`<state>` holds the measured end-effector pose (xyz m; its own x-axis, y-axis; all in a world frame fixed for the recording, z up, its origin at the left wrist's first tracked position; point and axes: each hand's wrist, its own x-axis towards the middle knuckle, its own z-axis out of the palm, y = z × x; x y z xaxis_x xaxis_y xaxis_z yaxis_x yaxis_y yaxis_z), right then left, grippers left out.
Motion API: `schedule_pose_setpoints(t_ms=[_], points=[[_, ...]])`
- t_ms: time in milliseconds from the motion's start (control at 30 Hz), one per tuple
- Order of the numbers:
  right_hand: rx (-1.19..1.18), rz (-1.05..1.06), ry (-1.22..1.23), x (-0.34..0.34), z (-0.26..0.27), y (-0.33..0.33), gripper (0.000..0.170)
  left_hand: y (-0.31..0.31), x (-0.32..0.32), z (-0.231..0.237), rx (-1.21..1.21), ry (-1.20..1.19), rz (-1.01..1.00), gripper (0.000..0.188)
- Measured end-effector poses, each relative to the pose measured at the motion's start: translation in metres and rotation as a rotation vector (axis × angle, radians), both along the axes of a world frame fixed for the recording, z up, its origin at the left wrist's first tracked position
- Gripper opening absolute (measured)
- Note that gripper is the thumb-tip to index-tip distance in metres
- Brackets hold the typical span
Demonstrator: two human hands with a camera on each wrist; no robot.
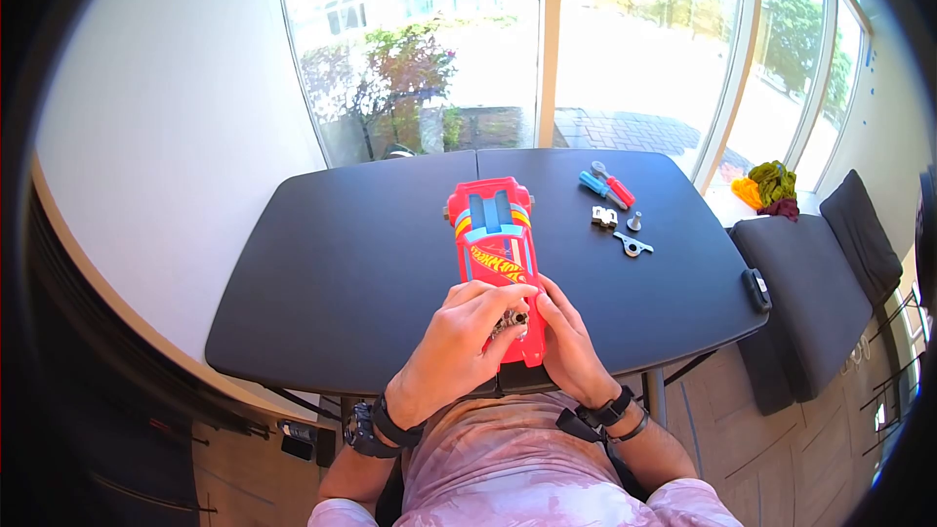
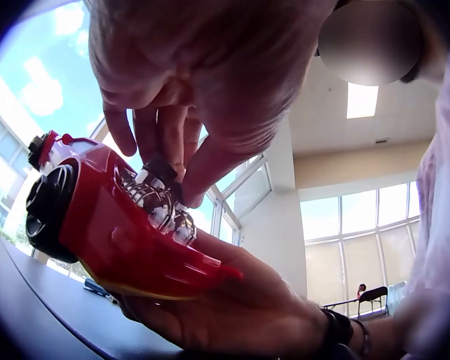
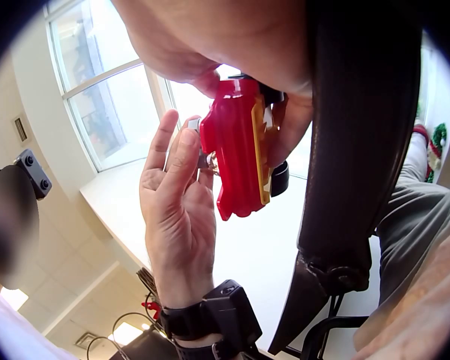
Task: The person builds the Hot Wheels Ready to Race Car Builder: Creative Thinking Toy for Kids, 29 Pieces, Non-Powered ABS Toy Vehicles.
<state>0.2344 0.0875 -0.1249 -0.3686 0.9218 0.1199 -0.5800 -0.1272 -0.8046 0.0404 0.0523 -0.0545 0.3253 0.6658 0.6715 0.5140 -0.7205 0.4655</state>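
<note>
A red toy car (image 1: 498,263) with yellow Hot Wheels lettering is held above the black table. My right hand (image 1: 576,351) grips it along its side, and in the left wrist view this hand's palm lies under the red body. The left hand (image 1: 454,332) reaches over the car's near end, thumb and fingertips pinching a small dark part on the chrome toy engine (image 2: 159,206). That engine sits in the car's opening, partly covered by the fingers. In the right wrist view the car's underside faces the camera, and the left hand's fingertips are at its far side.
On the table's (image 1: 342,263) right half lie toy tools with teal (image 1: 597,185) and red (image 1: 620,192) handles, a whitish block-like part (image 1: 604,217), a small grey cone-like part (image 1: 634,222) and a grey armed piece (image 1: 632,244). A black device (image 1: 755,290) lies at the right edge.
</note>
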Motion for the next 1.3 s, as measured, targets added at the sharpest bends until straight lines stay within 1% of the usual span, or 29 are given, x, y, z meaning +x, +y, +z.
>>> schedule_pose_setpoints(t_ms=[67, 167, 267, 367, 400, 500, 600, 700, 833, 900, 1000, 1033, 1067, 1167, 1267, 1300], points=[[-0.005, 0.004, 0.008, 0.0, -0.001, 0.001, 0.057, 0.001, 0.0, 0.0, -0.001, 0.015, 0.009, 0.045], [-0.016, 0.011, 0.019, 0.002, -0.003, 0.002, 0.057, -0.003, 0.002, 0.001, 0.017, -0.098, -0.002, 0.051], [-0.025, 0.015, 0.018, 0.002, -0.002, 0.0, 0.056, -0.005, -0.003, -0.006, 0.065, -0.273, 0.145, 0.06], [-0.025, 0.011, 0.009, 0.0, 0.0, -0.002, 0.057, 0.001, -0.008, -0.022, -0.166, -0.568, 0.185, 0.068], [-0.019, 0.017, 0.007, 0.001, 0.001, -0.002, 0.057, 0.006, -0.009, -0.031, -0.239, -0.652, 0.135, 0.072], [-0.008, 0.033, -0.004, 0.003, -0.001, -0.001, 0.06, 0.013, -0.009, -0.045, -0.455, -0.8, -0.04, 0.069], [0.015, 0.059, -0.005, 0.003, -0.004, 0.0, 0.062, 0.015, -0.005, -0.055, -0.627, -0.983, -0.157, 0.063], [0.03, 0.075, -0.012, 0.003, -0.005, 0.001, 0.063, 0.016, -0.004, -0.063, -0.648, -1.002, -0.184, 0.058], [0.098, 0.086, -0.089, 0.004, -0.013, 0.005, 0.062, 0.014, -0.002, -0.07, -0.573, -1.033, -0.165, 0.054], [0.219, 0.044, -0.281, 0.007, -0.008, 0.006, 0.059, 0.017, -0.001, -0.08, -0.553, -1.068, -0.157, 0.055], [0.44, -0.041, -0.584, 0.014, 0.002, 0.008, 0.054, 0.017, -0.008, -0.091, -0.645, -1.207, -0.218, 0.055], [0.522, -0.07, -0.688, 0.019, 0.007, 0.01, 0.052, 0.016, -0.008, -0.092, -0.656, -1.224, -0.209, 0.055], [0.606, -0.132, -0.702, 0.022, 0.017, 0.012, 0.047, 0.017, -0.008, -0.091, -0.664, -1.244, -0.199, 0.055], [0.855, -0.292, -0.946, 0.048, 0.063, 0.021, 0.03, 0.018, -0.008, -0.092, -0.65, -1.267, -0.189, 0.053], [0.959, -0.501, -1.162, 0.076, 0.093, 0.048, 0.017, 0.02, -0.008, -0.096, -0.632, -1.244, -0.185, 0.054], [0.96, -0.553, -1.253, 0.084, 0.102, 0.061, 0.015, 0.021, -0.008, -0.096, -0.626, -1.232, -0.184, 0.055]])
